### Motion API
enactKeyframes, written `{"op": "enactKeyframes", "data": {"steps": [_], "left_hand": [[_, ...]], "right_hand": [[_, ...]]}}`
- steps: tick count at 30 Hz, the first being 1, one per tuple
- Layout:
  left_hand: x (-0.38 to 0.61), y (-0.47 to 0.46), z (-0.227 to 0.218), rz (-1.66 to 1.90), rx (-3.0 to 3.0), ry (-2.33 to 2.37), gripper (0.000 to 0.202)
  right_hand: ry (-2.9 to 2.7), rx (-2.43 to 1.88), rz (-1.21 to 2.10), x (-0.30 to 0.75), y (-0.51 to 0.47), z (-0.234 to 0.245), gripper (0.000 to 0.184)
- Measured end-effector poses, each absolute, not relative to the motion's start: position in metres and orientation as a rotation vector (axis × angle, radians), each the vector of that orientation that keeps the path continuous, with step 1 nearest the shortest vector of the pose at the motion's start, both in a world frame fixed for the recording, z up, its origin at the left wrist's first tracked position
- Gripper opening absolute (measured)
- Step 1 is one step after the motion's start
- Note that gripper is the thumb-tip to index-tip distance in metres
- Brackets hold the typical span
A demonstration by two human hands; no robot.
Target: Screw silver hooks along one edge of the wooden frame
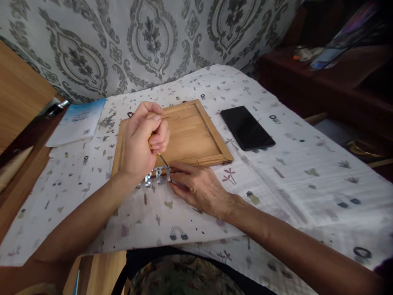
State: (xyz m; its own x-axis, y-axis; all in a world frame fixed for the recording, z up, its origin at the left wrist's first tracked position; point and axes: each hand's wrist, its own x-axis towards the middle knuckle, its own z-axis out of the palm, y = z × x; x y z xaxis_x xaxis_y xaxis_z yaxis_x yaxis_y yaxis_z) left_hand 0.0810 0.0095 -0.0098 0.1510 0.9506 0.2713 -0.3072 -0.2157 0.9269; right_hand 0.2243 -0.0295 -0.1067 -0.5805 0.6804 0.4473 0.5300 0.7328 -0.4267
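Note:
My left hand (144,141) is closed around the yellow handle of a screwdriver (163,160), most of which the fingers hide. Its thin metal shaft slants down toward the right end of a shiny hook rail (158,175). This rail, with several curved hooks, lies along the near edge of a wooden framed board (192,137). At the rail's right end, my right hand (198,186) pinches the last hook between thumb and fingers. Whether a screw sits under the screwdriver tip I cannot make out.
A black smartphone (247,128) lies right of the board. On the left rests a blue and white booklet (78,123). A patterned cloth (294,180) covers the table, with a patterned wall (116,37) behind. Dark red furniture (322,94) stands at the right.

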Motion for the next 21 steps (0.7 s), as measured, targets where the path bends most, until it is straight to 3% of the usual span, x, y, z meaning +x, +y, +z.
{"op": "enactKeyframes", "data": {"steps": [4, 9, 14, 21], "left_hand": [[0.074, 0.017, -0.011, 1.161, 1.322, 0.584, 0.026], [0.065, 0.018, -0.007, 0.951, 1.336, 0.516, 0.005], [0.062, 0.032, -0.002, 0.621, 1.313, 0.461, 0.015], [0.06, 0.042, -0.005, 0.661, 1.339, 0.352, 0.011]], "right_hand": [[-2.338, -0.914, 0.334, 0.225, -0.029, -0.106, 0.015], [-2.331, -0.908, 0.342, 0.224, -0.029, -0.107, 0.014], [-2.322, -0.896, 0.351, 0.224, -0.029, -0.108, 0.012], [-2.332, -0.896, 0.404, 0.23, -0.029, -0.106, 0.015]]}}
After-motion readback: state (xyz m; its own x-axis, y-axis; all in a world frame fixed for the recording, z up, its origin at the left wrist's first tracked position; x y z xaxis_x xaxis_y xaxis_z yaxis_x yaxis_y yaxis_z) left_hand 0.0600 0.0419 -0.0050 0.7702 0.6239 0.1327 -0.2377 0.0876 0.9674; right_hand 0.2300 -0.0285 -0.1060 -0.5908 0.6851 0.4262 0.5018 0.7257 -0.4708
